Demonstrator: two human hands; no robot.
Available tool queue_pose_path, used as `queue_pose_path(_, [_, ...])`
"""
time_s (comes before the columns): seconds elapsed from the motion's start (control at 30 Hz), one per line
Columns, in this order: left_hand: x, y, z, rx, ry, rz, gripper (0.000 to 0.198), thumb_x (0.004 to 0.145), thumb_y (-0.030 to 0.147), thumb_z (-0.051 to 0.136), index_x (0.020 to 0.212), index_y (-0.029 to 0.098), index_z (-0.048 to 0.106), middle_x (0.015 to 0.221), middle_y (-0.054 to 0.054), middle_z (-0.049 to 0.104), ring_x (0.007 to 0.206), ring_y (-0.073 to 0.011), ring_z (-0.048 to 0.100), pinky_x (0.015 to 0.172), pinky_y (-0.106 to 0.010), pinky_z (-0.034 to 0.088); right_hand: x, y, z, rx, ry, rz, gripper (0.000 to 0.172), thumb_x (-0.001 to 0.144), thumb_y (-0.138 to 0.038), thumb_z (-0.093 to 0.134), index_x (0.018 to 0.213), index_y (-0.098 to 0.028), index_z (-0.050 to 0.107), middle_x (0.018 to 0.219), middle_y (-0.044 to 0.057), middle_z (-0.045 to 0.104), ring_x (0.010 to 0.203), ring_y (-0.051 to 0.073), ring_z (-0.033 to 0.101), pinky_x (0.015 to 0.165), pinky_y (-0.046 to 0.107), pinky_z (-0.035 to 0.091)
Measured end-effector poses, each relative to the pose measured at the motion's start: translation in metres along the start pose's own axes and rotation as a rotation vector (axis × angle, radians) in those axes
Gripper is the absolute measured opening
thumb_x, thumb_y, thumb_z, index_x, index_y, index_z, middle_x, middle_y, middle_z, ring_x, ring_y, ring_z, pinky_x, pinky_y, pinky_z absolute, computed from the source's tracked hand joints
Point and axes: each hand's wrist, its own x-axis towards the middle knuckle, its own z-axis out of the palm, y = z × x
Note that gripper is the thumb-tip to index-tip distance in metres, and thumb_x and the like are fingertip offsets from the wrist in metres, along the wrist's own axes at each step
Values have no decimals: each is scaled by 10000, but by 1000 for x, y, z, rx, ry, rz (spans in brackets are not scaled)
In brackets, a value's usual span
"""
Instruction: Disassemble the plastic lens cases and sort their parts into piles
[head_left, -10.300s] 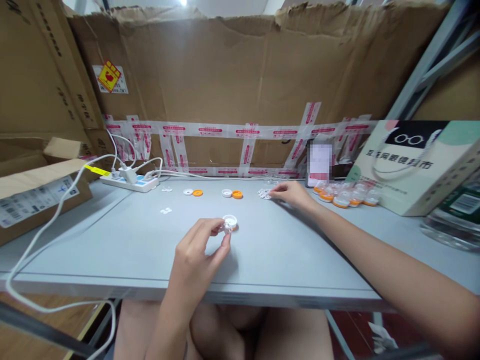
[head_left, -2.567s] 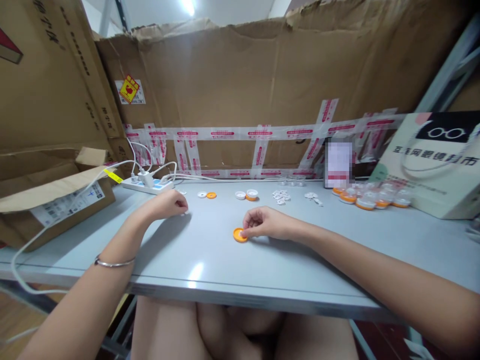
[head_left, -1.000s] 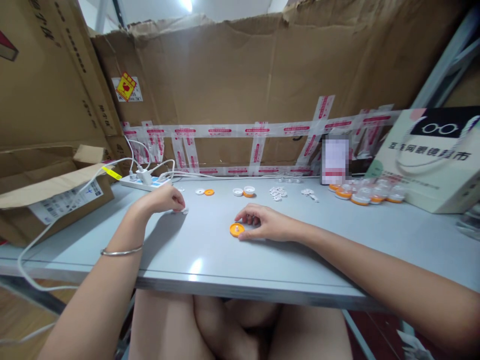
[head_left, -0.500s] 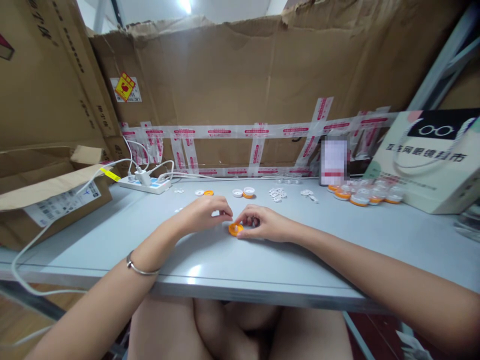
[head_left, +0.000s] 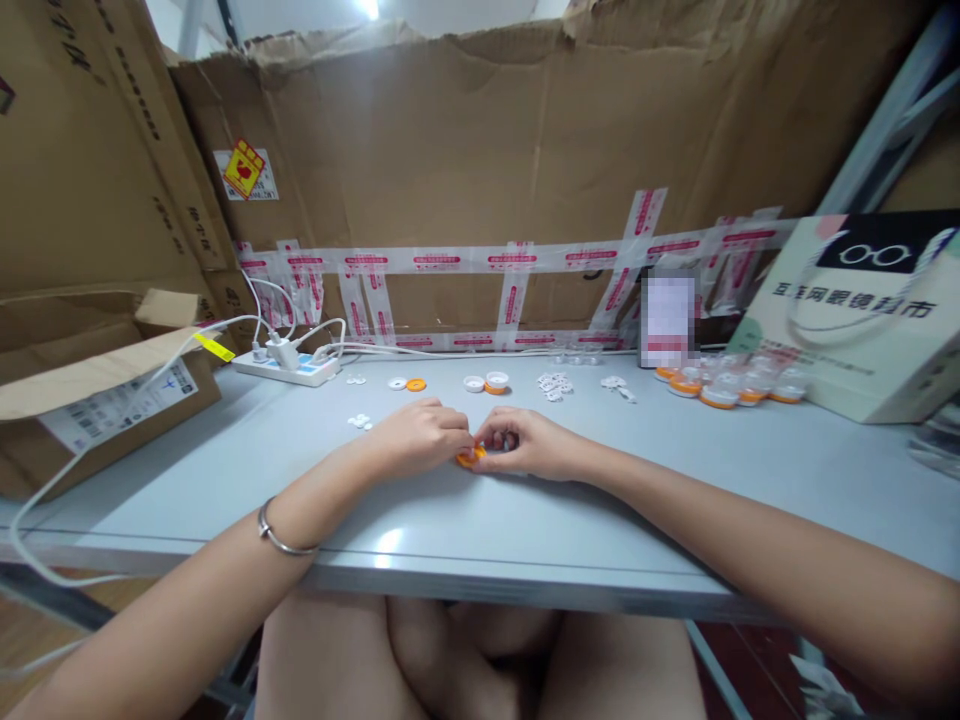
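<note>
An orange cap [head_left: 469,458] lies on the grey table [head_left: 525,520], mostly covered by my fingers. My left hand [head_left: 424,436] is closed in a pinch over its left side; what it pinches is too small to make out. My right hand [head_left: 529,444] curls round the cap's right side and steadies it. The fingertips of both hands meet above the cap. A metal bangle [head_left: 279,525] sits on my left wrist.
Small white parts [head_left: 360,421] lie left of my hands. Farther back are white and orange caps [head_left: 407,384], another pair [head_left: 487,382], white bits [head_left: 555,385] and finished orange-rimmed pieces [head_left: 720,388]. A power strip [head_left: 285,368], cardboard box [head_left: 90,400] and paper bag [head_left: 862,320] border the table.
My left hand came from the white parts at the left over to the orange cap. Both hands have closed in on the cap, which now shows less.
</note>
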Motion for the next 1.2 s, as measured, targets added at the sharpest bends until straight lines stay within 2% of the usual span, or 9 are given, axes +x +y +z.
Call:
queue_pose_path(0.13, [-1, 0, -1, 86, 24, 76, 248, 907, 201, 414, 767, 148, 612, 754, -29, 639, 635, -116, 540, 642, -261, 348, 0, 1, 0, 22, 11, -3, 352, 663, -448, 659, 823, -135, 682, 750, 13, 498, 619, 100, 430, 573, 235, 363])
queue_pose_path(0.4, [1, 5, -7, 248, 25, 220, 221, 892, 111, 398, 777, 129, 586, 690, -37, 601, 612, -138, 525, 633, -285, 363, 1, 5, 1, 52, 25, -30, 328, 649, -445, 666, 762, -138, 649, 696, 4, 510, 629, 110, 454, 578, 240, 381])
queue_pose_path(0.57, [2, 6, -10, 279, 35, 243, 211, 880, 98, 412, 760, 134, 582, 685, -35, 591, 615, -141, 523, 633, -291, 360, 1, 5, 2, 67, 31, -22, 328, 637, -450, 669, 737, -140, 634, 689, 1, 507, 623, 108, 453, 584, 245, 389])
queue_pose_path(0.7, [2, 5, -8, 234, 52, 205, 218, 888, 115, 407, 753, 142, 577, 682, -21, 589, 604, -129, 516, 630, -286, 351, 1, 3, 2, 76, 30, -7, 345, 621, -463, 683, 738, -141, 640, 676, -3, 498, 623, 110, 448, 575, 242, 380])
queue_pose_path(0.9, [3, 5, 3, 83, 54, 11, 246, 877, 202, 428, 682, 152, 568, 651, -4, 605, 586, -112, 539, 611, -261, 341, 0, 0, 2, 51, 30, -3, 322, 644, -420, 673, 802, -140, 661, 701, 1, 499, 624, 104, 440, 572, 230, 373])
queue_pose_path(1.03, [-2, -9, -13, -13, 4, -152, 171, 820, 179, 459, 728, 158, 602, 713, -19, 642, 639, -125, 565, 631, -248, 355, -1, -2, 1, 17, 24, -2, 303, 660, -379, 669, 855, -147, 670, 742, 10, 531, 631, 102, 438, 586, 228, 373])
queue_pose_path(1.13, [-19, -40, -35, -116, -76, -412, 126, 749, 153, 479, 749, 170, 604, 759, -15, 647, 676, -124, 560, 622, -218, 363, -1, -2, 1, 18, 36, 16, 332, 642, -382, 686, 873, -145, 670, 752, 14, 547, 647, 108, 449, 600, 232, 377])
queue_pose_path(1.2, [-37, -64, -46, -116, -213, -664, 115, 705, 161, 483, 698, 172, 598, 718, -8, 634, 661, -126, 548, 597, -208, 358, -1, -2, 1, 16, 37, 30, 335, 638, -389, 688, 867, -145, 668, 750, 14, 547, 657, 113, 457, 602, 234, 378])
